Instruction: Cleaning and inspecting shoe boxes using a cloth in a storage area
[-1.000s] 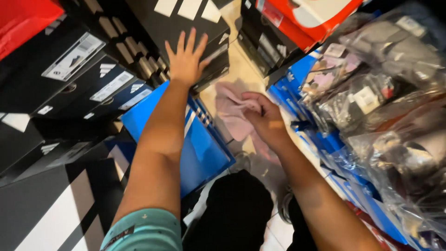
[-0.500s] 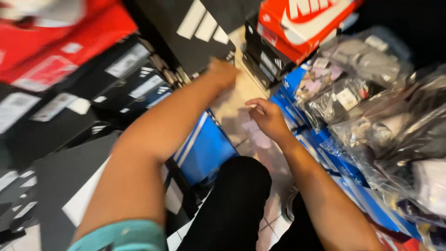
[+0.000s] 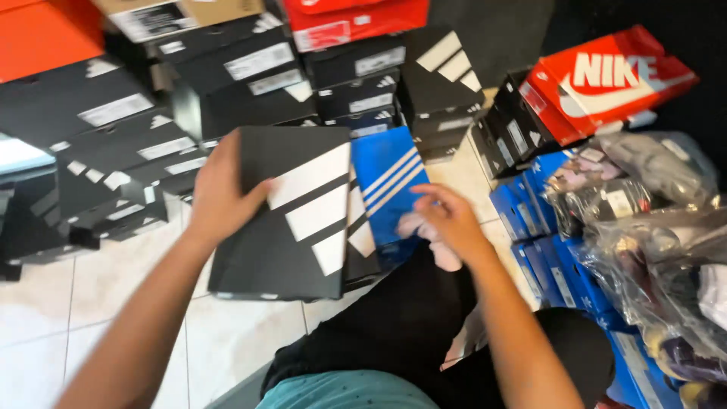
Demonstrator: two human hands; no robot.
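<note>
Trousers (image 3: 409, 318), black, fill the near edge of the view, with a teal shirt (image 3: 341, 390) hem below them and white floor tiles (image 3: 113, 303) to your left.

Your right hand (image 3: 450, 220) rests over the lap, its fingers loosely curled onto one pale pink cloth (image 3: 432, 250). It was at this cloth a second ago and has not left it.

Your left hand (image 3: 223, 193) has changed. A second ago it was spread flat and reaching toward the black stack. It now grips the left edge of one black box (image 3: 288, 227) with three white stripes, thumb on top and the other fingers hidden underneath. The box has come off the stack and sits tilted just ahead of your knees. You have taken one box in hand, and its lid is shut.

One blue box (image 3: 386, 178) with white stripes lies just behind the black one, partly covered by it.

To your right, count a row of at least four small blue boxes (image 3: 545, 227) on edge, then clear plastic bags (image 3: 651, 212) of goods; their number cannot be told exactly.

Farther off, note the stacked black boxes (image 3: 227, 76), more than ten. There are two red boxes, one at top centre (image 3: 356, 19) and one at the right (image 3: 606, 83), and one orange box (image 3: 45, 34) at far left.
</note>
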